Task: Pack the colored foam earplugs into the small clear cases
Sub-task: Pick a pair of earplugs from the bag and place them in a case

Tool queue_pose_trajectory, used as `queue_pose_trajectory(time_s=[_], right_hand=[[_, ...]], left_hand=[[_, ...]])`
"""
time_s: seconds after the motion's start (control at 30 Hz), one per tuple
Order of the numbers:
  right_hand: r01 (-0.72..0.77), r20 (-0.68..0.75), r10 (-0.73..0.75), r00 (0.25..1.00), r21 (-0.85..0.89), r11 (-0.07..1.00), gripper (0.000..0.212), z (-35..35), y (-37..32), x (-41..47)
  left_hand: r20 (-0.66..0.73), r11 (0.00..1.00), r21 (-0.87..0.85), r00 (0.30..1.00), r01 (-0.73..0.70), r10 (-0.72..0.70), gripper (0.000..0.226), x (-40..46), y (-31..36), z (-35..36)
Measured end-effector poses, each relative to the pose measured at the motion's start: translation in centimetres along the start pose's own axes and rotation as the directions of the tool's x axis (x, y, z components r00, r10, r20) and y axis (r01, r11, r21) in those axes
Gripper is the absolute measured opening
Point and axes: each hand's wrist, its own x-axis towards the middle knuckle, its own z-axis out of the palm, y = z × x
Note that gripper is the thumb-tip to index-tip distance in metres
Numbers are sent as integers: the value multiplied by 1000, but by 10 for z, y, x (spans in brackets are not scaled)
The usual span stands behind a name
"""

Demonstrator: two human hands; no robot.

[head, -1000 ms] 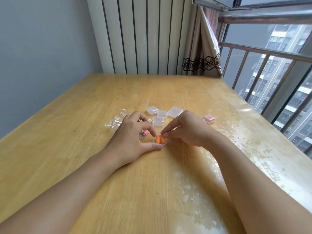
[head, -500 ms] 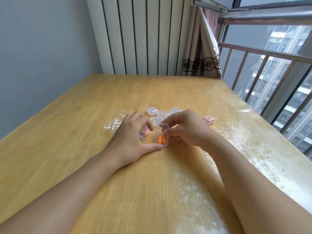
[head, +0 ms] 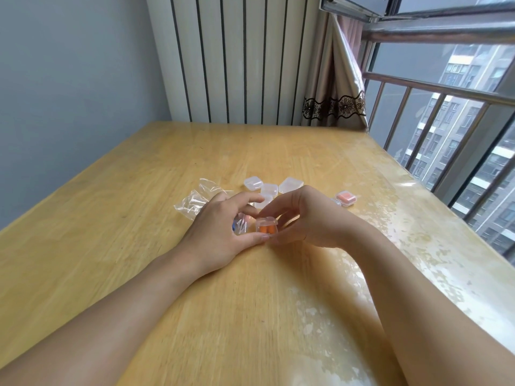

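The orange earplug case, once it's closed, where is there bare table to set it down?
Bare wood lies right of the right hand, nearer than the pink-filled case, and across the near table between the forearms. Crowded: behind the hands, among the clear cases and plastic bag.

head view: single camera, worn on the person's head | faces forward and down across the desk [head: 278,316] toward its far edge | close in, forearms entering from the bottom edge | no second view to overlap
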Motion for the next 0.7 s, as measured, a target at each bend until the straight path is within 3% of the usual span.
queue_pose_trajectory(time_s=[0.13, 0.3, 0.47, 0.7], right_hand=[[41, -92, -48, 995, -81, 996, 28, 7, 7, 4], [97, -215, -77, 974, 83, 992, 14, -5, 9, 4], [151, -198, -131, 971, 91, 984, 14, -2, -2, 2], [181, -183, -167, 969, 60, 982, 16, 0, -1, 2]], left_hand=[[-34, 996, -86, 999, 16, -19, 55, 0, -1, 1], [-97, 990, -138, 995, 6, -19, 46, 1, 1, -1], [-249, 968, -248, 968, -28, -36, 17, 4, 4, -2], [-209, 955, -293, 978, -53, -9, 10, 4, 6, -3]])
